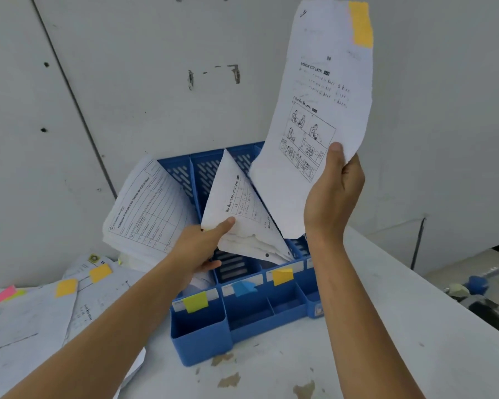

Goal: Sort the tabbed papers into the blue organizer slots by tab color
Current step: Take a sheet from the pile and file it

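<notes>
At the centre of the frame, the blue organizer [242, 321] stands on the desk [386, 312]. The right hand [333, 197], fingers [336, 156] gripping, lifts a yellow-tabbed sheet [317, 110] to upper right. The left hand [199, 249] pinches the filed papers [242, 214] standing in the organizer.
</notes>
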